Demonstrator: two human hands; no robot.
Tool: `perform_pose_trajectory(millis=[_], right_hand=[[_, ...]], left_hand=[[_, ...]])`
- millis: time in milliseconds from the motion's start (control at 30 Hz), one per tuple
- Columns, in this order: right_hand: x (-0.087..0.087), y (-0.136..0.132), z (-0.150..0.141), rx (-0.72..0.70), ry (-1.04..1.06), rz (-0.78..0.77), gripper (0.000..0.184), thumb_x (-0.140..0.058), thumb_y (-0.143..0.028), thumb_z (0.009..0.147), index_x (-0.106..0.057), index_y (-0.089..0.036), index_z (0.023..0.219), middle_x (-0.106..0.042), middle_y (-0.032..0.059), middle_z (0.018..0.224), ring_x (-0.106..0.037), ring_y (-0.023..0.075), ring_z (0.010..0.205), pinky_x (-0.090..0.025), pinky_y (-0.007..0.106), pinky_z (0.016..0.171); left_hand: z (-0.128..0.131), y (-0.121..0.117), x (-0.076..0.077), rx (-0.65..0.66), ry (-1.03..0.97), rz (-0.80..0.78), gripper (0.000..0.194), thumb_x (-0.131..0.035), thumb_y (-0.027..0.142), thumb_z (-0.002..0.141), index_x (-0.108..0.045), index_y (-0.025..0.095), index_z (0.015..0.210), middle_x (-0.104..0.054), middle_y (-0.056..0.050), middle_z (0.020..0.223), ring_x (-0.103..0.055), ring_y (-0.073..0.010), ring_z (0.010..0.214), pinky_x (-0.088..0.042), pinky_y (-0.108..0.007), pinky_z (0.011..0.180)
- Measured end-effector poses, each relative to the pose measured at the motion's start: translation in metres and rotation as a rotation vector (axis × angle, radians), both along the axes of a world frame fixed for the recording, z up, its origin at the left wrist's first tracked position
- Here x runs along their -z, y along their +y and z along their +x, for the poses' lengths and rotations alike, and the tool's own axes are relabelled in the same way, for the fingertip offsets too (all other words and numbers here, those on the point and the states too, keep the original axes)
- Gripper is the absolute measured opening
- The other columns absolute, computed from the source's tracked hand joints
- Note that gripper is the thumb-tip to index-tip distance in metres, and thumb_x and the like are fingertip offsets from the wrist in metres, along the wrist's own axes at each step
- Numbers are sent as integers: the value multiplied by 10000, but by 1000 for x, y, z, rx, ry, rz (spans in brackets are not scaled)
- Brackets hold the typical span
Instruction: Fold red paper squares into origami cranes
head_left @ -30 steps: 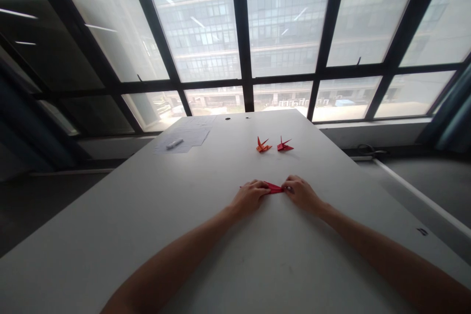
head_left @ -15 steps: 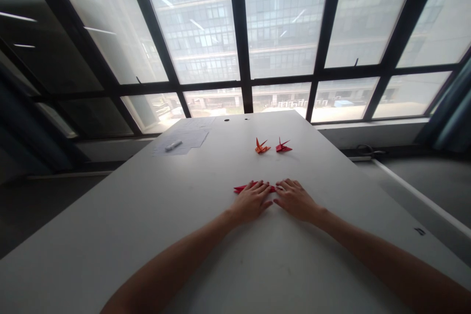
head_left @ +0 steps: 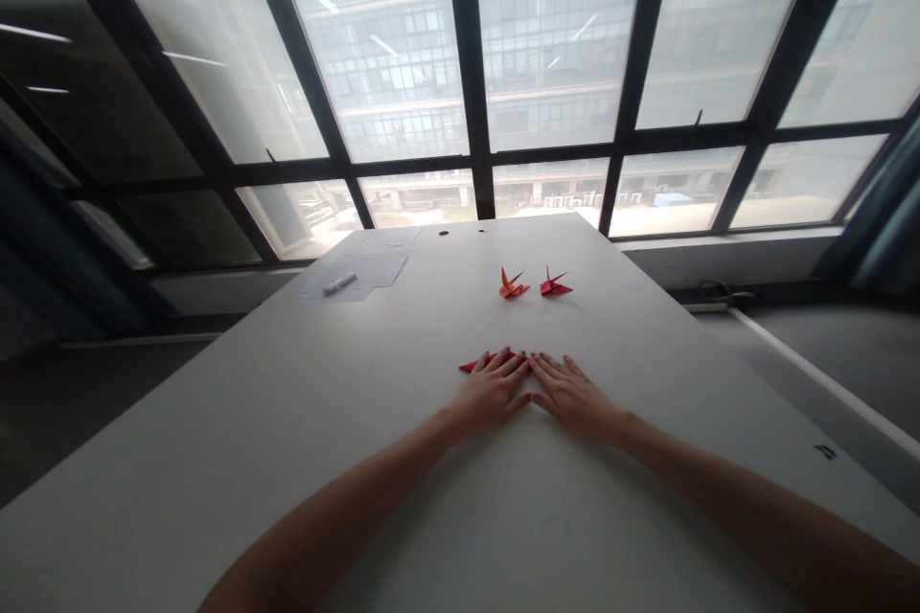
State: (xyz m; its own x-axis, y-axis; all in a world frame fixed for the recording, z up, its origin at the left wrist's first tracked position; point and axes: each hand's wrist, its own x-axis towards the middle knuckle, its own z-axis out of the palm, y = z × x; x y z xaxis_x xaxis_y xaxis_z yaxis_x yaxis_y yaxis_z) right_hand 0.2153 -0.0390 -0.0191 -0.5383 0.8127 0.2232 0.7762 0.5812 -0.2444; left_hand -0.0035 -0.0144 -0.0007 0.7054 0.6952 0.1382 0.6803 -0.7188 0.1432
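A folded piece of red paper (head_left: 471, 366) lies on the white table, mostly covered by my hands. My left hand (head_left: 492, 393) rests flat on it with fingers stretched forward; a pointed red tip sticks out to the left. Over the paper's right end lies my right hand (head_left: 571, 395), its fingers straight and its fingertips close to those of the left. Both thumbs nearly meet below the paper. Beyond the hands stand an orange paper crane (head_left: 513, 287) and a red paper crane (head_left: 554, 286), side by side.
Printed sheets (head_left: 380, 270) lie at the table's far left, with a whitish rolled or tube-like item (head_left: 339, 284) on top. A dark mark (head_left: 826, 452) shows near the right edge of the table (head_left: 302, 383). Large windows rise behind the far end.
My right hand has slid slightly left, and its fingers now lie flatter and straighter over the paper's right end. My left hand has stayed almost in place.
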Motion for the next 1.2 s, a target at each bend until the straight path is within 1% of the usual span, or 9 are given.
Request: perform_pose_trajectory(millis=[200, 367, 500, 600, 700, 833, 933, 1000, 1200], right_hand=[[-3, 0, 2, -30, -20, -44, 689, -240, -581, 1006, -212, -173, 1561, -271, 144, 1589, -229, 276, 1484, -121, 571, 1192], [-9, -1, 1, -16, -22, -25, 674, -261, -578, 1004, -278, -175, 1544, -307, 149, 1575, -256, 284, 1474, -122, 576, 1191], [-10, -1, -1, -15, -26, -19, 677, -275, -583, 1001, -302, -169, 1536, -314, 148, 1573, -246, 279, 1478, -95, 561, 1197], [-9, -1, -2, -13, -28, -9, 685, -281, -591, 997, -314, -162, 1531, -336, 153, 1565, -260, 284, 1472, -92, 560, 1196], [-8, -3, -3, -1, -28, 23, 667, -308, -576, 998, -345, -158, 1517, -381, 161, 1543, -301, 290, 1453, -121, 555, 1190], [-9, -2, -6, 38, 24, 105, 510, -392, -473, 1005, -508, -187, 1411, -517, 147, 1444, -422, 282, 1359, -237, 498, 1158], [-11, 7, -8, 126, 132, 104, 357, -396, -358, 1020, -715, -212, 1089, -672, 106, 1181, -567, 232, 1126, -398, 383, 1018], [-11, 14, -8, 224, 204, 86, 332, -438, -295, 1003, -738, -204, 897, -691, 87, 1021, -592, 209, 991, -436, 337, 924], [-3, 21, -4, 269, 272, 67, 149, -571, -226, 919, -719, -207, 922, -663, 70, 960, -574, 214, 969, -417, 326, 884]], left_hand=[[-1, -3, 3, -88, 25, -6, 689, -236, 623, 978, -261, 235, 1547, -269, -105, 1602, -172, -328, 1496, -73, -613, 1181], [-5, -4, 11, -265, 25, 40, 777, -257, 650, 956, -316, 121, 1522, -309, -201, 1566, -161, -370, 1492, -55, -635, 1171], [-5, -2, 6, -431, -36, 153, 712, -253, 551, 992, -333, 59, 1499, -361, -256, 1524, -200, -373, 1481, -84, -625, 1173], [-1, -5, -3, -267, -79, 249, 592, -245, 417, 1023, -324, 80, 1503, -311, -200, 1568, -171, -284, 1502, -116, -511, 1214], [4, -7, -3, -91, -66, 194, 522, -297, 380, 1023, -399, 125, 1468, -369, -162, 1549, -258, -256, 1478, -187, -469, 1211], [3, -3, 5, -78, -97, 69, 461, -378, 342, 1006, -484, 164, 1417, -457, -144, 1493, -367, -264, 1423, -299, -468, 1170], [2, -1, 4, -44, -155, 37, 412, -388, 294, 999, -557, 213, 1366, -515, -94, 1450, -426, -247, 1368, -335, -438, 1148], [4, -1, 0, -49, -198, 14, 372, -400, 310, 998, -633, 271, 1285, -586, -51, 1368, -490, -245, 1282, -371, -424, 1107], [8, 1, -6, -139, -359, -68, 283, -498, 331, 959, -773, 275, 995, -676, -34, 1062, -594, -217, 1011, -464, -335, 931]])
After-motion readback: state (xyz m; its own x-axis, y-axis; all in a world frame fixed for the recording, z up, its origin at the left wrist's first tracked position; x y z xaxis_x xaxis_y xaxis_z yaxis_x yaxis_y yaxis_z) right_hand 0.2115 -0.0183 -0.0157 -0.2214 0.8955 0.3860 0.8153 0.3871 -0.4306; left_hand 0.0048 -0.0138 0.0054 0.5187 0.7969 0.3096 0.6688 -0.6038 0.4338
